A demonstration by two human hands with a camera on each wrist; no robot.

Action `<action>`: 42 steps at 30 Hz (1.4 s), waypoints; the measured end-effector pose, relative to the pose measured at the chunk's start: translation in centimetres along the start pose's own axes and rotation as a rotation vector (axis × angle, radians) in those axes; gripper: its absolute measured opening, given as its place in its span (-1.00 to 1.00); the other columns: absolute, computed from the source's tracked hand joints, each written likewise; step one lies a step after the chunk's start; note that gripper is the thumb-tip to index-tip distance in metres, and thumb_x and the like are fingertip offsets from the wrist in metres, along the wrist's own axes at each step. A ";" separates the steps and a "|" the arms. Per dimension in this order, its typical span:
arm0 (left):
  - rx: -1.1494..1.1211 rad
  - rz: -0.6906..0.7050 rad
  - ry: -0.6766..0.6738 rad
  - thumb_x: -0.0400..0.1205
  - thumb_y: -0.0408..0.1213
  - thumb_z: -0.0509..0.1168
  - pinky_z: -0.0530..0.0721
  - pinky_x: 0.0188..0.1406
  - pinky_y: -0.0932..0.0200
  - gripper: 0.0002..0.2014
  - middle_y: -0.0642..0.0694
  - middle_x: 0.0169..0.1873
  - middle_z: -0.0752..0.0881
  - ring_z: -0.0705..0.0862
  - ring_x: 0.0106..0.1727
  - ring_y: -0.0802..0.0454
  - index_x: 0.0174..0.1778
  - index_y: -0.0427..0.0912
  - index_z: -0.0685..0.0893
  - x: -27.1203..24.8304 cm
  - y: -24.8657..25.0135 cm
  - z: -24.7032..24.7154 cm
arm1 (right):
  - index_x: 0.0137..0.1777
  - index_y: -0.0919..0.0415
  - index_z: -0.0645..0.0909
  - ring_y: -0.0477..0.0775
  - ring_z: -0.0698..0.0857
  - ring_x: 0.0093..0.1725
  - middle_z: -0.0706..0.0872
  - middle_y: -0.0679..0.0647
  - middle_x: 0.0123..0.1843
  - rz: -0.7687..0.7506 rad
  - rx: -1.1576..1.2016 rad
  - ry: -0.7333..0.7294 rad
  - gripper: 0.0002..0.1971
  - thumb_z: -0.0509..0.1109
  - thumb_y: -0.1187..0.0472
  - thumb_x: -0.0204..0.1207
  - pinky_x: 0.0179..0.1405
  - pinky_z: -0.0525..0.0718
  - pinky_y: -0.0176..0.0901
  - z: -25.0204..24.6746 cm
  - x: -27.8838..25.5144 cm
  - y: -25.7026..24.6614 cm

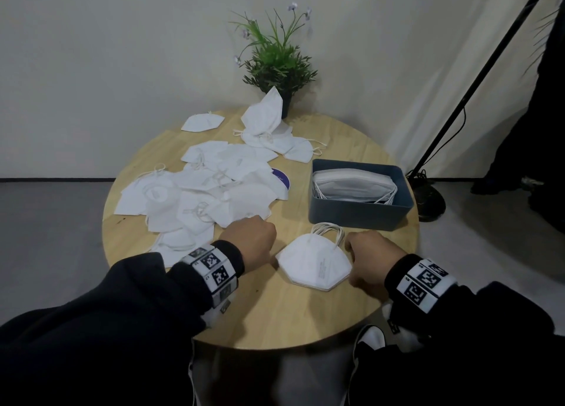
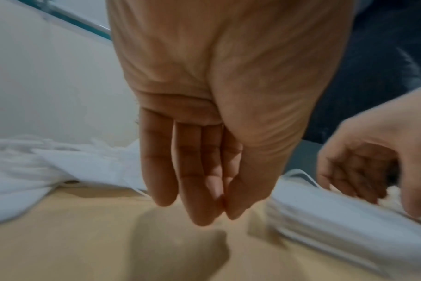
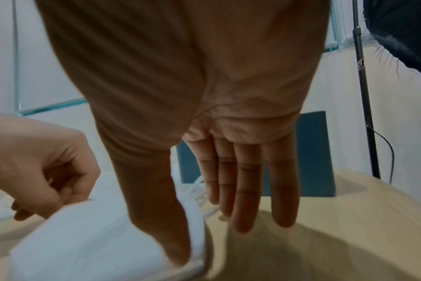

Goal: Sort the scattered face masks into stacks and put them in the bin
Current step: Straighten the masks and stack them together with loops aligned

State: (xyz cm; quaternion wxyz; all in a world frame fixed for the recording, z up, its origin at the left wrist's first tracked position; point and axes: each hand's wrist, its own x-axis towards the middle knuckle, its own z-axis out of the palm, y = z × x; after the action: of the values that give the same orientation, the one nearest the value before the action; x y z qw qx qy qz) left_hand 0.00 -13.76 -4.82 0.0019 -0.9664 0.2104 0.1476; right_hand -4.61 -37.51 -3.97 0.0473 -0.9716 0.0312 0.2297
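Observation:
A neat stack of white face masks [image 1: 315,262] lies on the round wooden table [image 1: 275,314] near its front edge, between my hands. My left hand [image 1: 253,237] hovers just left of the stack, beside the scattered masks [image 1: 198,191]. In the left wrist view my left hand [image 2: 204,190] points its straight fingers down at the wood and holds nothing. My right hand [image 1: 367,252] sits at the stack's right edge. Its thumb [image 3: 171,237] rests on the stack [image 3: 84,243], while its fingers [image 3: 240,190] hang straight beside it. The blue-grey bin [image 1: 351,216] behind holds stacked masks.
A potted plant [image 1: 275,63] stands at the table's far edge with more masks [image 1: 266,121] leaning against it. A purple disc [image 1: 281,178] peeks out from under the pile. A black stand pole [image 1: 458,100] and its base rise right of the table.

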 end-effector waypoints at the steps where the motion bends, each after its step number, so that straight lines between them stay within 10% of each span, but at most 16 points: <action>1: -0.053 -0.021 0.006 0.60 -0.29 0.35 0.67 -0.19 0.11 -0.91 -0.11 -0.14 0.75 0.72 -0.14 -0.13 -0.10 -0.12 0.77 0.1 -1.0 -0.5 | 0.29 0.11 0.60 0.11 0.71 0.15 0.69 0.07 0.20 -0.016 -0.001 0.022 -0.54 0.59 0.27 0.38 0.13 0.75 -0.08 -0.4 0.0 -0.2; 7: -0.308 -0.193 0.212 0.62 -0.20 0.37 0.61 -0.22 0.15 -0.84 0.10 -0.20 0.76 0.71 -0.13 0.06 -0.26 0.13 0.71 0.4 -10.9 -4.4 | 0.08 -0.07 0.66 -0.11 0.71 -0.20 0.75 -0.09 -0.16 -0.346 0.474 0.162 -0.74 0.58 0.22 0.46 -0.13 0.67 -0.16 -2.2 -0.1 -4.1; 14: -0.421 -0.508 0.274 0.57 -0.11 0.55 0.59 -0.05 0.12 -0.92 0.01 -0.04 0.81 0.71 0.05 -0.02 -0.12 0.04 0.78 -1.4 -20.2 -4.2 | 0.13 0.25 0.73 0.24 0.88 -0.07 0.84 0.27 -0.08 -0.406 0.988 0.057 -0.86 0.51 0.33 0.60 -0.03 0.84 0.20 -3.0 3.1 -11.4; 19: -0.303 -0.568 -0.031 0.40 0.19 0.63 0.61 0.12 0.02 -0.12 -0.14 0.40 0.63 0.63 0.32 -0.15 0.57 -0.07 0.46 -1.6 -20.9 -0.8 | 0.18 0.04 0.80 0.18 0.85 0.07 0.85 0.07 0.14 -0.453 0.942 -0.036 -0.81 0.49 0.26 0.62 0.11 0.83 0.08 -0.7 5.9 -16.6; 23: -0.468 -0.589 0.110 0.41 0.14 0.63 0.70 0.22 -0.11 0.06 -0.20 0.50 0.46 0.62 0.38 -0.25 0.74 0.02 0.19 -1.2 -19.8 1.2 | 0.34 0.02 0.74 -0.02 0.74 0.19 0.74 -0.05 0.31 -0.416 0.951 -0.239 -0.71 0.47 0.22 0.65 0.12 0.81 -0.17 1.4 6.7 -19.9; 25: -0.674 -0.600 0.206 0.44 0.03 0.66 0.67 0.10 0.04 0.04 -0.22 0.47 0.52 0.64 0.35 -0.20 0.75 -0.04 0.19 -0.8 -19.1 1.3 | 0.35 0.09 0.64 -0.07 0.70 -0.05 0.67 0.02 0.13 -0.364 0.989 -0.272 -0.72 0.42 0.30 0.68 -0.19 0.72 -0.29 1.9 6.8 -21.1; 28: -0.951 -0.571 0.260 0.52 -0.20 0.64 0.67 -0.22 0.28 -0.06 -0.13 0.35 0.61 0.66 0.11 -0.06 0.73 -0.08 0.22 -0.3 -17.4 1.0 | 0.49 0.16 0.53 0.13 0.61 -0.21 0.61 0.12 -0.09 -0.249 1.011 -0.169 -0.57 0.34 0.37 0.63 -0.27 0.62 -0.01 2.4 7.6 -22.0; 32: -1.112 -0.395 0.304 0.55 -0.25 0.62 0.60 0.47 -0.02 -0.20 -0.05 0.50 0.60 0.61 0.47 -0.09 0.69 -0.09 0.41 0.1 -15.0 -0.5 | 0.51 0.10 0.44 0.12 0.60 -0.22 0.64 0.14 -0.07 -0.105 1.269 -0.156 -0.48 0.39 0.38 0.58 -0.23 0.63 0.01 2.0 8.1 -21.4; 35: -1.301 -0.204 0.308 0.45 -0.13 0.63 0.67 0.45 -0.16 -0.34 -0.02 0.34 0.78 0.76 0.33 -0.04 0.50 -0.05 0.65 -0.1 -13.8 -2.2 | 0.45 0.00 0.39 0.15 0.64 -0.24 0.65 0.20 -0.08 -0.066 1.527 -0.144 -0.46 0.37 0.40 0.51 -0.12 0.68 0.14 0.5 7.9 -20.5; 39: -1.175 -0.019 0.338 0.57 -0.20 0.58 0.77 0.27 -0.13 -0.72 0.02 0.05 0.89 0.86 0.09 0.02 0.19 -0.07 0.83 -0.7 -13.5 -4.1 | 0.44 0.21 0.57 0.26 0.79 0.00 0.76 0.27 0.12 -0.129 1.766 -0.083 -0.49 0.39 0.36 0.45 -0.07 0.80 0.21 -1.5 8.2 -19.3; 42: -1.028 0.007 0.353 0.52 -0.24 0.62 0.73 0.30 -0.06 -0.64 0.09 0.13 0.84 0.79 0.17 0.07 0.24 -0.02 0.82 -0.9 -14.2 -5.0 | 0.42 0.16 0.60 0.24 0.87 0.07 0.83 0.20 0.24 -0.052 1.768 0.083 -0.60 0.51 0.27 0.59 -0.10 0.84 0.15 -2.7 8.8 -17.6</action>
State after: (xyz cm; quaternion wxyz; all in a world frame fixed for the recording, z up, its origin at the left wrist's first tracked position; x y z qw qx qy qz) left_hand 6.39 -0.81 -0.65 -0.5069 -0.8522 0.1117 0.0667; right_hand 5.94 -20.67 -4.14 0.7851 -0.5875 0.1768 0.0850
